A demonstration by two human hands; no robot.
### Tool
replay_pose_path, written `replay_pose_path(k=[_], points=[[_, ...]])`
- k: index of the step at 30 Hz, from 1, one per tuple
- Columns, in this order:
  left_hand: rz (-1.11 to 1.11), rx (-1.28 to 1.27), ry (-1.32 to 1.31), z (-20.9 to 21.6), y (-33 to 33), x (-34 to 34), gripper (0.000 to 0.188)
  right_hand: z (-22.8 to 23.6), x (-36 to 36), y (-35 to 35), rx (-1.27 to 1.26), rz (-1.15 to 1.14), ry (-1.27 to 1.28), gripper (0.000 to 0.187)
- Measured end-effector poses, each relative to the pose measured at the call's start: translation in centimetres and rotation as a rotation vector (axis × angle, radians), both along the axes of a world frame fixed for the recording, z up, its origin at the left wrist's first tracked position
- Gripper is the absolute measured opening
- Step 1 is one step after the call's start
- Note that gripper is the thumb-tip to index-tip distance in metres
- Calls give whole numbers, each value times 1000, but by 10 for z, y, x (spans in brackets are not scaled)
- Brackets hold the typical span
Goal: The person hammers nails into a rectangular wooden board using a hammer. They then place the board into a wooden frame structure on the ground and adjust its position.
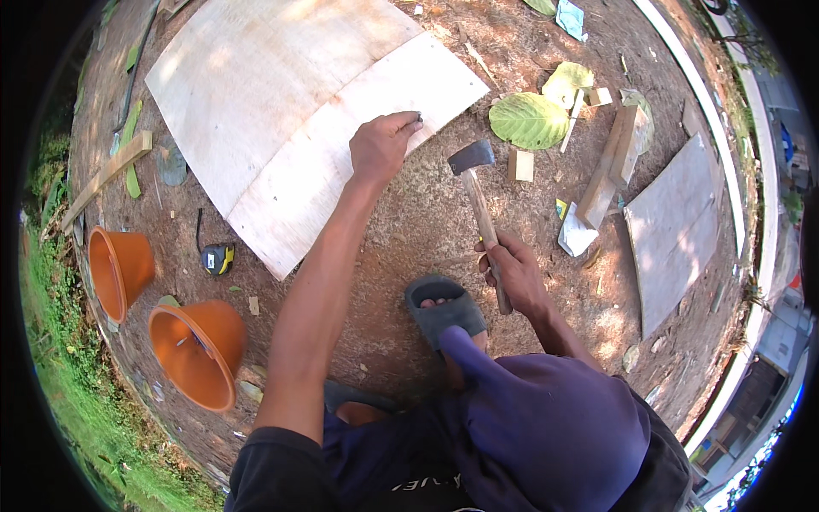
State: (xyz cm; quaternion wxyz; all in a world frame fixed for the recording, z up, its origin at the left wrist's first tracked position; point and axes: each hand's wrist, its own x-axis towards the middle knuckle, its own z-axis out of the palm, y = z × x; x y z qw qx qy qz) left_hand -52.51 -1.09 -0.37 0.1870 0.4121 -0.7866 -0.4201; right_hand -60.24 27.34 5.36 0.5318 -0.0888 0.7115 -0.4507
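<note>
My right hand (517, 271) is wrapped round the wooden handle of a hammer (479, 198), whose dark metal head is raised right of the plywood's edge. Ahead of me, the fingers of my left hand (380, 147) are pinched at a small dark nail (419, 118), with only a bit of it showing at the fingertips. That hand rests over a pale plywood strip (294, 198) close to its right end. The strip lies along the near side of a larger plywood sheet (256, 81) on the ground.
Two orange plant pots (198, 354) lie tipped at the left, near a tape measure (217, 258). To the right are a wood block (520, 165), timber pieces (607, 175), a large leaf (531, 119) and a grey board (674, 235). My sandalled foot (444, 309) stands below the hammer.
</note>
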Motion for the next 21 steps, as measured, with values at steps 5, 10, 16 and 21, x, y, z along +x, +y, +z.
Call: replay_pose_path(k=[5,10,16,21], points=[[-2,56,23,0,1,2,30,22,-7,-18,24,122,74,27],[0,51,49,1,1,2,30,45,-15,-48,-60,130,333,36],[-25,-21,-19,1,3,4,27,70,-23,-76,46,430,765,39],[-42,-106,32,-3,4,4,26,75,-14,-88,-88,410,850,32]])
